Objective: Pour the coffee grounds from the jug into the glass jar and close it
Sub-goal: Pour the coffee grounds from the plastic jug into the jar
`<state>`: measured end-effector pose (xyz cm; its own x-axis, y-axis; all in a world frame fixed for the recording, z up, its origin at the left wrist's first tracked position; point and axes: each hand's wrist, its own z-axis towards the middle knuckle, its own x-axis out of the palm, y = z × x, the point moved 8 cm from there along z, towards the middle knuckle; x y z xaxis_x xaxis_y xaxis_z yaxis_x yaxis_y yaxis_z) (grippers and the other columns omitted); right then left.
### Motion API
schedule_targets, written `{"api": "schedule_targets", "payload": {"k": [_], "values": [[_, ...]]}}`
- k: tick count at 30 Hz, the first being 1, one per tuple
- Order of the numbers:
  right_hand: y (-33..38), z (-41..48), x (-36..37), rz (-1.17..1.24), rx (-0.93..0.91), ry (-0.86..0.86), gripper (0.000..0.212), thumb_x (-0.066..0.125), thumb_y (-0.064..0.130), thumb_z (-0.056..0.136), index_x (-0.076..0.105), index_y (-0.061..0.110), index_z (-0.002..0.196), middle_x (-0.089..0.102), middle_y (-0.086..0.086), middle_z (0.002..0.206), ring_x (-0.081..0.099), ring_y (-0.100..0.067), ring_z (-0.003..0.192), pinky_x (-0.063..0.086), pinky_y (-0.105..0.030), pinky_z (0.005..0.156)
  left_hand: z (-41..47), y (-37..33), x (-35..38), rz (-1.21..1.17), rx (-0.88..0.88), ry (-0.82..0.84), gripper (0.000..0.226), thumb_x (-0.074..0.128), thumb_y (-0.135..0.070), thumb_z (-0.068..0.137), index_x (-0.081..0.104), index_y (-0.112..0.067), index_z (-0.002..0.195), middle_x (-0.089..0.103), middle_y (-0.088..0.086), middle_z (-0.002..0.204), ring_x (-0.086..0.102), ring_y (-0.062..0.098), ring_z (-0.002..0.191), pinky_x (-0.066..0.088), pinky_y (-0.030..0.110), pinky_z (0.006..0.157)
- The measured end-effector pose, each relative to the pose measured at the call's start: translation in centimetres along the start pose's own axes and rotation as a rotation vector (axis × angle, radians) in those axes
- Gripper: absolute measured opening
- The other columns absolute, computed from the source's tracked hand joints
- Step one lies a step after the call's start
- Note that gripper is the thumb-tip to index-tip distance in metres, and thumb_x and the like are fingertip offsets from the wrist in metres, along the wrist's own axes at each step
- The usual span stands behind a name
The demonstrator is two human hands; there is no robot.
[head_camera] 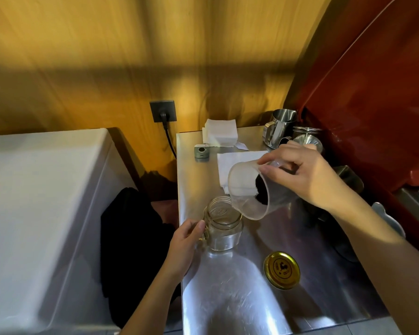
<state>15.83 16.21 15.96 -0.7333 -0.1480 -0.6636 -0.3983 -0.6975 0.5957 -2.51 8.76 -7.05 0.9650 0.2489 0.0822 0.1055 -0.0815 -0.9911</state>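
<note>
Left hand grips jar handle; right hand tilts jug over, grounds apparently unspilled.

On the counter the glass jar stands near the left edge, the jug tilted above and right of it. The lid lies nearer, to the jar's right. Behind: napkins, pitcher.

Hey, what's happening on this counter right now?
A person is tipping a clear plastic jug of dark coffee grounds with the right hand, its lip just above the open mouth of a clear glass jar. The left hand steadies the jar by its handle. The jar looks empty. Its gold metal lid lies apart on the steel counter.
</note>
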Motion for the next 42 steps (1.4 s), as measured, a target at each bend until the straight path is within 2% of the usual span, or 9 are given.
{"api": "schedule_targets", "payload": {"k": [3, 7, 10, 15, 20, 28, 35, 39, 42], "values": [[0.4, 0.7, 0.2, -0.027, 0.020, 0.008, 0.028, 0.058, 0.040, 0.077, 0.070, 0.016, 0.084, 0.058, -0.013, 0.064, 0.048, -0.017, 0.068, 0.035, -0.045, 0.074, 0.0, 0.3, -0.1, -0.025, -0.012, -0.011, 0.024, 0.058, -0.027, 0.089, 0.063, -0.022, 0.066, 0.060, -0.013, 0.062, 0.057, 0.007, 0.068, 0.048, 0.026, 0.068], [1.0, 1.6, 0.4, -0.073, -0.018, 0.032, 0.016, 0.063, 0.032, 0.079, 0.070, 0.019, 0.082, 0.052, -0.002, 0.057, 0.044, -0.002, 0.064, 0.030, -0.040, 0.069, 0.0, 0.3, -0.1, -0.023, -0.010, -0.018, 0.021, 0.058, -0.030, 0.087, 0.064, -0.018, 0.071, 0.062, -0.014, 0.062, 0.058, 0.001, 0.065, 0.049, 0.016, 0.063], [1.3, 2.2, 0.9, -0.121, -0.054, 0.051, 0.000, 0.070, 0.020, 0.079, 0.069, 0.020, 0.079, 0.046, 0.008, 0.056, 0.043, 0.001, 0.062, 0.028, -0.037, 0.071, 0.1, 0.9, -0.1, -0.052, -0.034, -0.024, 0.024, 0.058, -0.025, 0.091, 0.067, -0.024, 0.069, 0.062, -0.008, 0.070, 0.059, 0.009, 0.073, 0.050, 0.033, 0.074], [2.3, 2.6, 2.0, -0.176, -0.119, 0.098, 0.008, 0.072, 0.018, 0.077, 0.071, 0.010, 0.078, 0.060, -0.008, 0.061, 0.046, -0.010, 0.065, 0.025, -0.037, 0.075, 0.1, 1.1, -0.4, 0.008, -0.035, -0.083, 0.018, 0.059, -0.028, 0.092, 0.069, -0.028, 0.077, 0.055, 0.022, 0.101, 0.058, 0.027, 0.092, 0.050, 0.051, 0.087], [3.1, 3.0, 2.8, -0.219, -0.151, 0.142, 0.006, 0.072, 0.015, 0.077, 0.072, 0.009, 0.078, 0.062, -0.008, 0.064, 0.040, 0.000, 0.065, 0.020, -0.024, 0.074, 0.2, 1.2, -0.5, 0.032, -0.012, -0.095, 0.020, 0.058, -0.026, 0.093, 0.069, -0.028, 0.076, 0.057, 0.017, 0.097, 0.059, 0.021, 0.087, 0.051, 0.041, 0.080], [4.4, 3.2, 3.9, -0.246, -0.200, 0.227, 0.007, 0.070, 0.017, 0.079, 0.071, 0.011, 0.077, 0.045, 0.021, 0.062, 0.040, 0.000, 0.068, 0.017, -0.032, 0.073, 0.3, 1.2, -0.4, -0.001, 0.028, -0.073, 0.015, 0.061, -0.033, 0.088, 0.068, -0.029, 0.076, 0.062, -0.010, 0.076, 0.060, 0.007, 0.076, 0.048, 0.031, 0.069], [4.6, 3.2, 4.3, -0.257, -0.221, 0.247, 0.007, 0.070, 0.018, 0.079, 0.071, 0.010, 0.077, 0.043, 0.024, 0.064, 0.042, -0.008, 0.067, 0.019, -0.037, 0.077, 0.2, 0.8, -0.3, 0.060, 0.069, -0.066, 0.018, 0.059, -0.029, 0.092, 0.066, -0.033, 0.076, 0.063, -0.017, 0.072, 0.059, 0.001, 0.072, 0.049, 0.023, 0.065], [5.1, 3.1, 4.7, -0.300, -0.277, 0.222, 0.014, 0.067, 0.024, 0.077, 0.071, 0.010, 0.073, 0.054, 0.013, 0.061, 0.048, -0.017, 0.066, 0.026, -0.045, 0.074, 0.2, 0.9, -0.3, 0.055, 0.079, -0.071, 0.021, 0.059, -0.025, 0.093, 0.066, -0.033, 0.075, 0.062, -0.016, 0.070, 0.058, 0.001, 0.070, 0.048, 0.022, 0.064], [5.3, 3.1, 5.4, -0.352, -0.337, 0.216, 0.018, 0.063, 0.024, 0.074, 0.069, 0.009, 0.066, 0.063, -0.003, 0.060, 0.051, -0.020, 0.062, 0.022, -0.037, 0.070, 0.3, 0.9, -0.3, 0.068, 0.103, -0.071, 0.016, 0.059, -0.032, 0.090, 0.065, -0.034, 0.075, 0.062, -0.016, 0.070, 0.057, 0.000, 0.069, 0.047, 0.020, 0.063]]}}
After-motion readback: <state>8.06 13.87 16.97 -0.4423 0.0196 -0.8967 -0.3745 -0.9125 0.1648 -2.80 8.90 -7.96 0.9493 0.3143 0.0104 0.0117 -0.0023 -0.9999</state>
